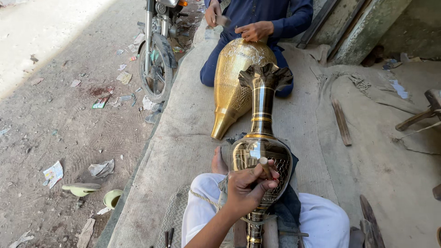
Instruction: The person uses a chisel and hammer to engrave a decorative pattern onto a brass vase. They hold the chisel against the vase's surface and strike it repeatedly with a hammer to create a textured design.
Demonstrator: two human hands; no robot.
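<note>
Brass vase [260, 151], polished and dark-banded, is laid across the lap with its flared mouth pointing away; it serves as the landmark. On its belly, a left hand [246, 189] is seen pinching a short wooden-handled engraving tool [265, 167], fingers pressed together around it, tip against the metal. The right hand is not in view, so its grip cannot be told. Step judged: engraving of the belly pattern, under way. The next move would call for a steady tool angle and the round body being kept from rolling on the dark cloth [287, 206] beneath it.

Beyond the vase's mouth, a larger gold-coloured vase [234, 87] is being worked by another person in blue, whose hands [255, 31] rest at its top. Left of the vase, a burlap mat [179, 138] edge, littered dirt ground and a parked motorcycle [156, 55] are seen. Right of it, wooden sticks [342, 121] lie on sacking. Nothing is seen blocking the tool; the neighbouring vase lies close to the flared mouth.
</note>
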